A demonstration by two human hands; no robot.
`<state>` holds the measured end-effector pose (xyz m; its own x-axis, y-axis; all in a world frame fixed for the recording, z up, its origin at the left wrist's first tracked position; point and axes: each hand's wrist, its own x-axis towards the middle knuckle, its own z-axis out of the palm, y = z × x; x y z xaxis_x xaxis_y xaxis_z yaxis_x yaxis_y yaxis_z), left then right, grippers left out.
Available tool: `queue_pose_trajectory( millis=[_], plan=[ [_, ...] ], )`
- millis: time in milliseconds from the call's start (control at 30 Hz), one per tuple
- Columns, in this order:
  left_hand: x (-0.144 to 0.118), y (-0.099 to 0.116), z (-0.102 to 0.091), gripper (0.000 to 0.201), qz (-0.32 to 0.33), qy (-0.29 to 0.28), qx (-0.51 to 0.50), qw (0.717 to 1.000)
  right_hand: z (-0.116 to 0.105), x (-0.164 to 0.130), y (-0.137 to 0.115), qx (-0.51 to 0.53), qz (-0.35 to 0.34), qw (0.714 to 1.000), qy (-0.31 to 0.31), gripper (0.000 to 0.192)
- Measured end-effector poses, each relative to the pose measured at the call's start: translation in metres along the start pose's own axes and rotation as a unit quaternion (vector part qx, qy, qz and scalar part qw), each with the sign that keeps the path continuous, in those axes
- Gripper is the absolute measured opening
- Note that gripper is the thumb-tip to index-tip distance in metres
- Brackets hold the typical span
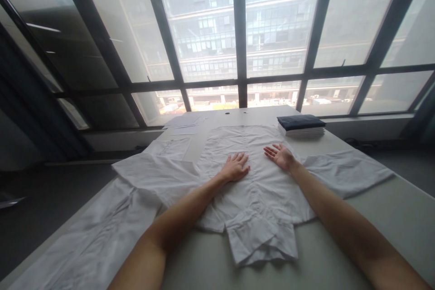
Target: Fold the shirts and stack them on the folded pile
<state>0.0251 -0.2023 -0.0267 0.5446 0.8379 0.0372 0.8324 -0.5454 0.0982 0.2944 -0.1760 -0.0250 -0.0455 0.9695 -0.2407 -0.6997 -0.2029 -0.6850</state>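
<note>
A white shirt [258, 195] lies spread on the table, its creased front up and its sleeves out to both sides. The collar-like end [261, 238] points toward me. My left hand [236, 166] rests palm down on the cloth left of the middle seam, fingers spread. To the right of that seam is my right hand [280, 156], turned palm up with its fingers stretched out and nothing in it. Whether the back of it touches the fabric is hard to tell.
A dark folded cloth [301, 122] tops a white stack at the back right. Several paper sheets [185, 121] lie at the back left. More white fabric [91, 231] covers the left side of the white table [200, 263]. Windows [207, 22] rise beyond its far edge.
</note>
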Motion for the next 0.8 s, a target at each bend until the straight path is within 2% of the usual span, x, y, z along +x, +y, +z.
queue_pose_trajectory(
  millis=[433,800],
  plan=[
    [-0.0019,0.0005,-0.0029,0.064,0.001,0.001,0.0,1.0,0.0014,-0.001,0.0027,0.067,0.004,0.998,0.018,0.042],
    [-0.0011,-0.0003,-0.0016,0.06,0.008,0.002,0.006,1.0,0.0002,0.0007,0.0028,0.07,0.006,0.997,0.014,0.038]
  ],
)
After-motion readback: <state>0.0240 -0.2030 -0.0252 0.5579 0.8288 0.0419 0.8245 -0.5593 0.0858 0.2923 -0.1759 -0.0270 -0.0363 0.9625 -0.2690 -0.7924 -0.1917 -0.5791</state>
